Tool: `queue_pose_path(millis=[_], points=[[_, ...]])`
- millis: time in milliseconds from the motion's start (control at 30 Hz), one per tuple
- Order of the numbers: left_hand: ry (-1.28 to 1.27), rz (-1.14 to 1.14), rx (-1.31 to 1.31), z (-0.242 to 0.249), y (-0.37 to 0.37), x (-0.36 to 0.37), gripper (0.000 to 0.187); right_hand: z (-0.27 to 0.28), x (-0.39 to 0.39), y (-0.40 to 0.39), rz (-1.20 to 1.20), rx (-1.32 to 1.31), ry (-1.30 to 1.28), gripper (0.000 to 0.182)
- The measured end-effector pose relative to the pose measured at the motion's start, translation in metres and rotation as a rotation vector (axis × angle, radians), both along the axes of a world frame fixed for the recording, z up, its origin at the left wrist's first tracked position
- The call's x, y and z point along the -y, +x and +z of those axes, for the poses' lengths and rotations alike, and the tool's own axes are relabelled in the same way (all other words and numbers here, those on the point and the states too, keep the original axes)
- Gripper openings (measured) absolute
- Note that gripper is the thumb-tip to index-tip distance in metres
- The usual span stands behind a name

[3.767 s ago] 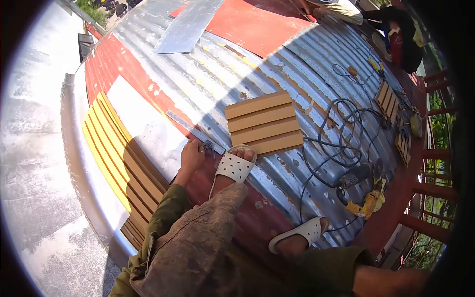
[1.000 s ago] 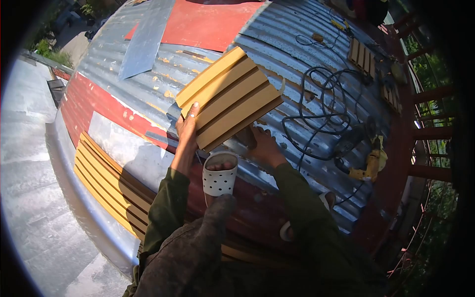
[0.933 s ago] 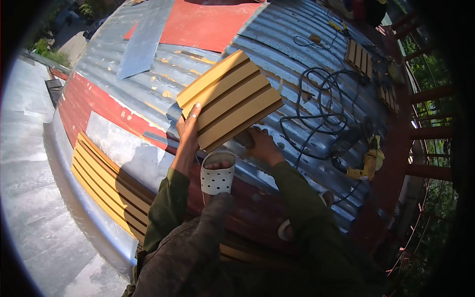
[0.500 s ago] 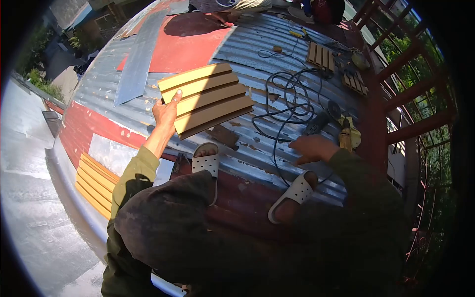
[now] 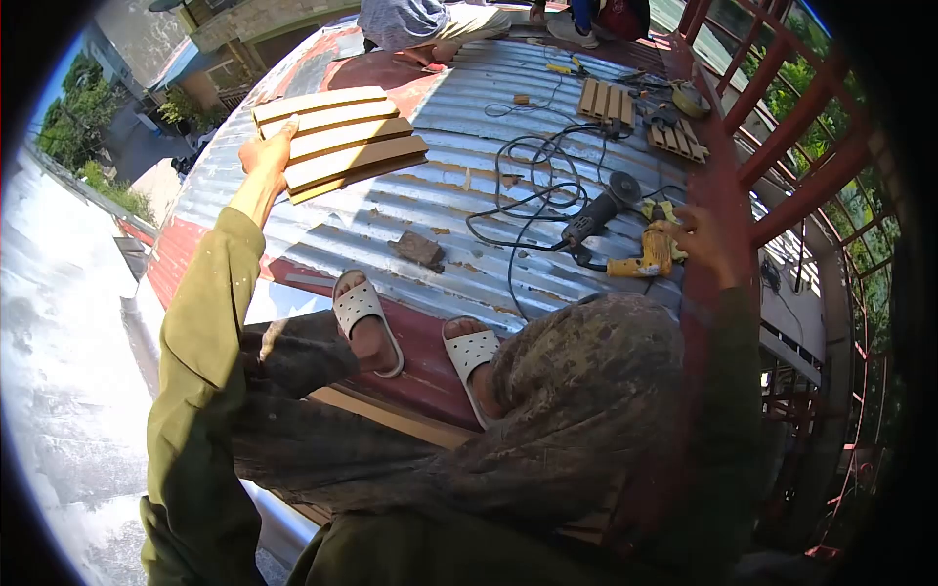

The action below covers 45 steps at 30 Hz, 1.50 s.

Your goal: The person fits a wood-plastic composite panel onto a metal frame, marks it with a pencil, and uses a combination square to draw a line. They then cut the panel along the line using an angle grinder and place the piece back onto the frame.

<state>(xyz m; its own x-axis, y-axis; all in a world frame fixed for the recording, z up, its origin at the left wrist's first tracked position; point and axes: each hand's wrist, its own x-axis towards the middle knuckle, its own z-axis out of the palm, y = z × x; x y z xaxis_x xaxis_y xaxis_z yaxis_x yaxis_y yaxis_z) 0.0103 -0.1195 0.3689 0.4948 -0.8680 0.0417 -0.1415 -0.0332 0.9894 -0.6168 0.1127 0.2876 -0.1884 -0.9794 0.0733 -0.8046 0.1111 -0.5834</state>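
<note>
My left hand [image 5: 269, 156] is clasped round the left end of a short piece of tan fluted panel [image 5: 357, 148], thumb on top, held up over the corrugated metal sheets. My right hand [image 5: 705, 239] is at the right, fingers apart and curved, right beside a yellow power drill [image 5: 640, 262] that lies on its side. An angle grinder [image 5: 594, 220] with a dark body rests just left of the drill, its disc toward the back. Black cord [image 5: 503, 186] lies in loose loops left of the grinder.
Cut panel pieces [image 5: 606, 101] and small tools lie farther back. A flat brown scrap [image 5: 420, 250] sits ahead of my sandalled feet. Red metal railing [image 5: 806, 186] runs along the right. Two other people [image 5: 405, 24] are at the far end.
My left hand has carried the panel piece left and up in view. My right hand has moved right and up, to the drill. The view has shifted, and my right knee is raised.
</note>
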Motion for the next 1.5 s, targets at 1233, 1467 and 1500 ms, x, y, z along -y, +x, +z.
queue_pose_path(millis=[1233,1467,1500], points=[[0.447,0.009,-0.121,-0.346,-0.063,-0.108,0.069,-0.248,0.189,0.025,-0.802,0.785,0.116,0.06],[0.467,-0.174,-0.045,-0.339,-0.046,-0.105,0.07,-0.246,0.191,0.006,-0.767,1.083,0.209,0.04],[0.584,-0.228,0.102,-0.337,-0.042,-0.104,0.074,-0.242,0.181,0.01,-0.731,1.071,0.14,0.038]])
